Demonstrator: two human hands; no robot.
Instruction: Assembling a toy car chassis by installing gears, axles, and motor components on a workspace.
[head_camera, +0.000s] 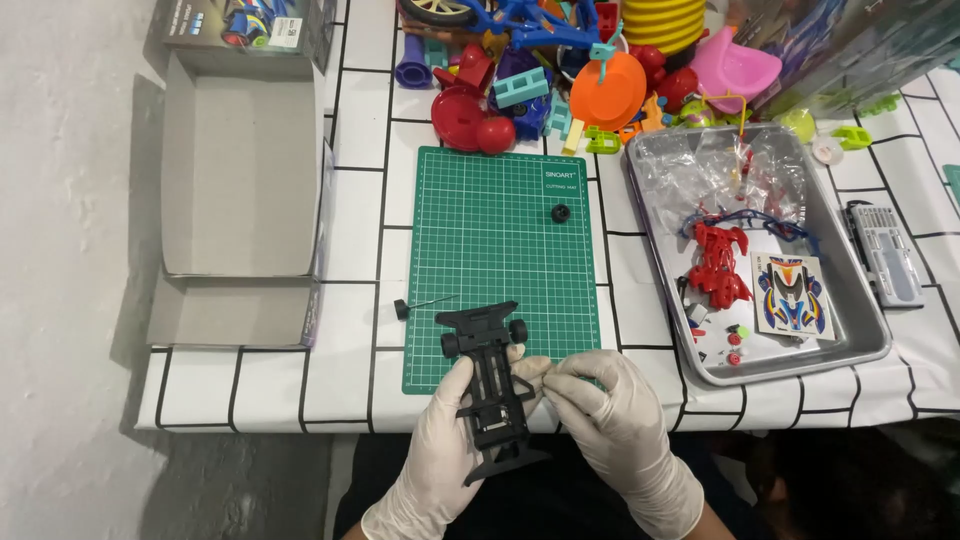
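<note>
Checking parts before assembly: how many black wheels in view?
4. Two on the chassis front axle, at and; one loose on the green mat; one on a bare axle left of the mat. The hands may hide others.

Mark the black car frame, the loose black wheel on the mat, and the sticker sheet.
car frame (492, 380), head view, centre of its deck.
loose wheel (561, 212), head view, its hub.
sticker sheet (790, 293), head view, its printed middle.

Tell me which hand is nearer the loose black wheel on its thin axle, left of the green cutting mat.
Left. The left hand holds the black plastic car chassis just below and right of the loose black wheel. The right hand sits farther right, beyond the chassis.
</note>
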